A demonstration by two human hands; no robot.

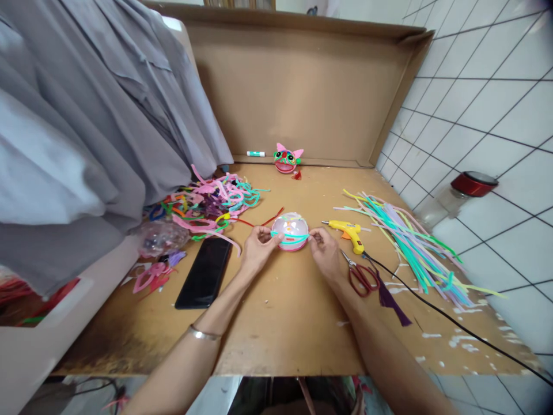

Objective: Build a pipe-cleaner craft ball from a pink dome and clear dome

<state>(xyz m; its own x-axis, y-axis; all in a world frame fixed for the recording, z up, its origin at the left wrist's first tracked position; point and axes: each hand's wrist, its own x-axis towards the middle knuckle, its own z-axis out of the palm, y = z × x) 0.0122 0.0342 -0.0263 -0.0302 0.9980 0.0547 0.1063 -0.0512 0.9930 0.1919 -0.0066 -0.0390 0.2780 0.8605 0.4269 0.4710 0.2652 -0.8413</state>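
A clear plastic dome (294, 223) with a pink lower rim sits on the table in front of me. Across its near side runs a turquoise pipe cleaner (295, 237). My left hand (259, 249) pinches the strip's left end against the dome, thumb on the near face. At the other end, my right hand (325, 251) closes thumb and finger on the strip beside the dome's right edge. A red pipe cleaner (273, 217) lies just behind my left hand. To the right of my right hand are a yellow glue gun (349, 231) and red-handled scissors (362, 279).
A tangled heap of pipe cleaners (224, 193) and a black phone (203, 273) lie left. Long pastel pipe cleaners (401, 242) spread right, above a purple tassel (392, 301) and black cord (449, 321). A decorated animal head (286, 160) stands by the cardboard (294, 86).
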